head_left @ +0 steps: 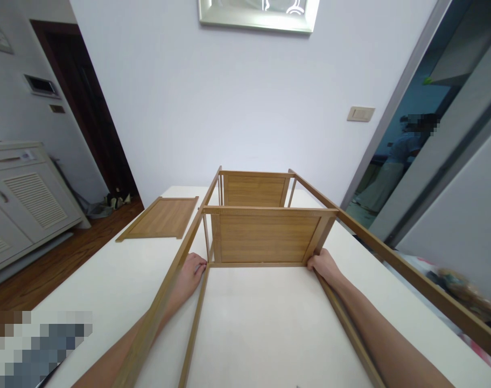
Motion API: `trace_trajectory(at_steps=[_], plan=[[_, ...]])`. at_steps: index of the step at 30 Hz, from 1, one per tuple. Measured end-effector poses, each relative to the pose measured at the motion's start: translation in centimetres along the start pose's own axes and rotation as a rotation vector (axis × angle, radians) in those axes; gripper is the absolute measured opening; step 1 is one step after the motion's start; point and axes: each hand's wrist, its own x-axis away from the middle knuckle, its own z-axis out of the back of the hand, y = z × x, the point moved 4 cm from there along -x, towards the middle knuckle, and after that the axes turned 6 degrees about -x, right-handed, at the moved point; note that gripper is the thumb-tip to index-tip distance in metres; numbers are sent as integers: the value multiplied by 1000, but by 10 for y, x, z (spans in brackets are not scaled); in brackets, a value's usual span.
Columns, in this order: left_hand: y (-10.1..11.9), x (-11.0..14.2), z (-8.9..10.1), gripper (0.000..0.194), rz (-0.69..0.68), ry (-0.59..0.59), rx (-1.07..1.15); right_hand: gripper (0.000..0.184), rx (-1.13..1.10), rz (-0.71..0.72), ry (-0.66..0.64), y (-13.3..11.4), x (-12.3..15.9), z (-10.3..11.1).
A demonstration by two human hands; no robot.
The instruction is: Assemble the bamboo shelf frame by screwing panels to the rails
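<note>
A light-brown wooden frame (269, 212) with long side rails stands on the white table, its rails running towards me. A wooden panel (265, 238) sits across its middle, and another wooden panel (255, 189) spans the far end. My left hand (192, 272) is closed at the lower left corner of the middle panel, its fingertips against the lower rail. At the opposite lower corner, my right hand (325, 266) is closed around the rail beside the panel. The undersides of both grips are hidden. The left upper rail crosses in front of my left forearm.
A loose wooden panel (160, 217) lies flat at the left of the white table (261, 323). A pixelated dark item is at the lower left. Behind the table is a wall; a cabinet (23, 188) stands left. A person (402, 148) is beyond the doorway at right.
</note>
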Motion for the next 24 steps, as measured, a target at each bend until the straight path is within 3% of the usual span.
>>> trace_trajectory(at_steps=[6, 13, 24], plan=[[-5, 0, 0, 16, 37, 39, 0, 9, -10, 7, -5, 0, -1, -1], [-2, 1, -1, 26, 3, 32, 4, 7, -8, 2, -9, 2, -1, -1], [0, -1, 2, 19, 2, 17, 11, 6, 4, 1, -4, -1, 0, 0]])
